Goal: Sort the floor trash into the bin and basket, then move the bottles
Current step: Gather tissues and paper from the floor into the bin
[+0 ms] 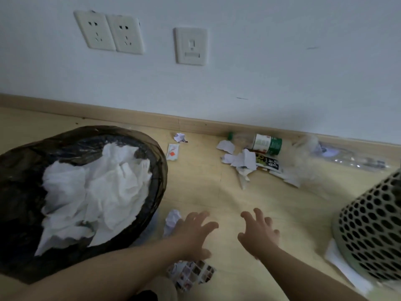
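White crumpled tissue [95, 192] fills the black-bagged round bin [161, 164] at nine o'clock; torn paper scraps [240, 159] and a green-labelled clear bottle [268, 144] lie unsorted at one o'clock, pale perforated basket [373, 231] at three. Left hand [195, 233] and right hand [258, 233] spread wide, empty.

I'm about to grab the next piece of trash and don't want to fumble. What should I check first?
1. Left hand free: ok, fingers spread, empty.
2. Right hand free: ok, empty.
3. Crumpled paper in reach: ok, beside the left hand.
4. Bin open: ok, tissue piled inside.
5. Basket opening clear: cannot tell, only its perforated wall shows.
6. Bottles moved: not ok, green-label bottle and clear bottle lie by the room wall.
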The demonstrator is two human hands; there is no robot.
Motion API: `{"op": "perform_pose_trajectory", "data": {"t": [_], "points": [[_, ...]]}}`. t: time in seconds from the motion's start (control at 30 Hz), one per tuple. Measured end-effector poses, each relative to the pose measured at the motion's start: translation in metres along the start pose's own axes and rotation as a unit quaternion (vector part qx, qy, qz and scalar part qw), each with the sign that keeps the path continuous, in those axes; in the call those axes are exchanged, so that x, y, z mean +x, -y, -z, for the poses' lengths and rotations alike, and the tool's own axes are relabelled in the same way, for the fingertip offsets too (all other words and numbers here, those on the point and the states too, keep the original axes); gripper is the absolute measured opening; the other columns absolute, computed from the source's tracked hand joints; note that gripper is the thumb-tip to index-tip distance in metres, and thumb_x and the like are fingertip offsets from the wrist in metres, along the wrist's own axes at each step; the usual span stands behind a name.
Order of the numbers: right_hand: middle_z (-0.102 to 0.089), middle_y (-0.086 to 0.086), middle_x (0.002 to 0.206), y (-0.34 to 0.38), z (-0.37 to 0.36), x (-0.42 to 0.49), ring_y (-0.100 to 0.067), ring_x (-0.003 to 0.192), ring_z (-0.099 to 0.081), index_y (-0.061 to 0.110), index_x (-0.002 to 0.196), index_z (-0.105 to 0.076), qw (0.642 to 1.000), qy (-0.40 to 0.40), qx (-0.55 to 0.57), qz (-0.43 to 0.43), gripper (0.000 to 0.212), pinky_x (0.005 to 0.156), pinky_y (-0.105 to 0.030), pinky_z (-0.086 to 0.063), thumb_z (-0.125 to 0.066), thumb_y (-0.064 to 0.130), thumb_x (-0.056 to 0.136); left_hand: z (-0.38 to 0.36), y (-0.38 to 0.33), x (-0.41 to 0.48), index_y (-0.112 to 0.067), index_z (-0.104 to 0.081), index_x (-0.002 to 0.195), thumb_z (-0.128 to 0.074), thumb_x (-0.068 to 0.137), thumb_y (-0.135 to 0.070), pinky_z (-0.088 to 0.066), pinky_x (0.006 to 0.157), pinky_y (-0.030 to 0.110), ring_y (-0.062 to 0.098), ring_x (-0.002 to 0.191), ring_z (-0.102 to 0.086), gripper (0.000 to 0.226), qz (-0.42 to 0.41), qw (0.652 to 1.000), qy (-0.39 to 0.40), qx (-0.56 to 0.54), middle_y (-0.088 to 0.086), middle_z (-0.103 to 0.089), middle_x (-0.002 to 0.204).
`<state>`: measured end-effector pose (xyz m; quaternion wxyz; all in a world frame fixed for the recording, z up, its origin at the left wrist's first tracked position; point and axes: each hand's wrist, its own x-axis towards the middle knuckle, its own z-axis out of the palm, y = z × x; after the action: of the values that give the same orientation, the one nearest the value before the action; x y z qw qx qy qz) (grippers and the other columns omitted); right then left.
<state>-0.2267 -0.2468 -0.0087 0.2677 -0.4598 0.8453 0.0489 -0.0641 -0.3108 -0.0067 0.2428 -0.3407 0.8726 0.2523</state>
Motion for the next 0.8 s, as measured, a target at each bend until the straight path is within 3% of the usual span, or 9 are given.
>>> {"op": "perform_pose_trajectory", "data": {"t": [0.1, 0.2, 0.3, 0.47, 0.53, 0.63, 0.7, 0.8], "points": [[0.003, 0.004, 0.156, -0.017, -0.015, -0.008, -0.027, 0.136, -0.021, 0.042, 0.139, -0.023, 0.999, 0.031, -0.008, -0.039, 0.060, 0.099, -0.043, -0.035, -0.049, 0.024, 0.089, -0.026, 0.017, -0.006, -0.034, -0.011, 0.148, -0.061, 0.085, -0.046, -0.009, 0.113, 0.054, 0.028, 0.145, 0.013, 0.082, 0.002, 0.996, 0.086, 0.028, -0.002, 0.015, 0.158], [0.005, 0.004, 0.155, -0.029, -0.030, -0.012, -0.029, 0.137, -0.017, 0.043, 0.137, -0.024, 0.996, 0.071, 0.015, -0.046, 0.060, 0.098, -0.044, -0.039, -0.052, 0.025, 0.087, -0.035, 0.026, -0.012, -0.026, -0.029, 0.140, -0.066, 0.081, -0.038, -0.025, 0.109, 0.049, 0.027, 0.141, -0.008, 0.070, 0.005, 0.996, 0.057, 0.065, 0.003, -0.011, 0.152], [-0.002, 0.003, 0.153, -0.029, -0.036, -0.013, -0.032, 0.136, -0.017, 0.041, 0.136, -0.029, 0.994, 0.104, 0.024, -0.006, 0.058, 0.099, -0.040, -0.041, -0.052, 0.024, 0.086, -0.037, 0.029, -0.013, -0.022, -0.042, 0.127, -0.062, 0.081, -0.014, -0.035, 0.097, 0.039, 0.025, 0.130, -0.029, 0.052, 0.026, 0.996, -0.005, 0.088, 0.002, -0.031, 0.139], [-0.007, -0.001, 0.155, -0.015, -0.037, -0.010, -0.032, 0.140, -0.019, 0.035, 0.141, -0.027, 0.991, 0.120, 0.018, 0.057, 0.063, 0.107, -0.038, -0.034, -0.053, 0.028, 0.084, -0.046, 0.034, -0.009, -0.016, -0.044, 0.118, -0.056, 0.081, -0.003, -0.039, 0.072, 0.030, 0.024, 0.110, -0.048, 0.041, 0.043, 0.998, -0.007, 0.042, 0.004, -0.041, 0.125], [-0.004, 0.001, 0.157, -0.011, -0.037, -0.011, -0.032, 0.142, -0.015, 0.034, 0.144, -0.025, 0.989, 0.131, 0.026, 0.066, 0.065, 0.107, -0.038, -0.034, -0.053, 0.027, 0.085, -0.048, 0.036, -0.010, -0.014, -0.044, 0.111, -0.051, 0.080, 0.003, -0.031, 0.056, 0.025, 0.020, 0.091, -0.053, 0.036, 0.042, 0.999, -0.010, -0.022, 0.000, -0.047, 0.109], [-0.005, 0.002, 0.158, -0.009, -0.038, -0.014, -0.029, 0.143, -0.012, 0.033, 0.143, -0.027, 0.987, 0.132, 0.028, 0.087, 0.065, 0.105, -0.037, -0.036, -0.054, 0.026, 0.085, -0.049, 0.036, -0.015, -0.017, -0.035, 0.092, -0.043, 0.082, 0.005, -0.017, 0.051, 0.023, 0.010, 0.061, -0.034, 0.026, 0.046, 0.997, -0.019, -0.061, -0.008, -0.032, 0.071], [-0.011, 0.004, 0.156, -0.009, -0.040, -0.016, -0.025, 0.142, -0.017, 0.031, 0.143, -0.029, 0.986, 0.128, 0.035, 0.102, 0.064, 0.103, -0.034, -0.038, -0.053, 0.024, 0.084, -0.052, 0.037, -0.014, -0.018, -0.033, 0.088, -0.042, 0.083, 0.003, -0.020, 0.052, 0.024, 0.016, 0.069, -0.039, 0.024, 0.055, 0.996, -0.015, -0.063, -0.008, -0.031, 0.070], [-0.025, 0.007, 0.150, -0.009, -0.040, -0.019, -0.017, 0.134, -0.032, 0.027, 0.140, -0.036, 0.984, 0.107, 0.066, 0.129, 0.057, 0.101, -0.030, -0.040, -0.052, 0.021, 0.085, -0.055, 0.038, -0.012, -0.020, -0.036, 0.081, -0.042, 0.088, -0.008, -0.034, 0.063, 0.026, 0.022, 0.089, -0.052, 0.015, 0.084, 0.992, 0.006, -0.089, -0.004, -0.050, 0.086]]}}
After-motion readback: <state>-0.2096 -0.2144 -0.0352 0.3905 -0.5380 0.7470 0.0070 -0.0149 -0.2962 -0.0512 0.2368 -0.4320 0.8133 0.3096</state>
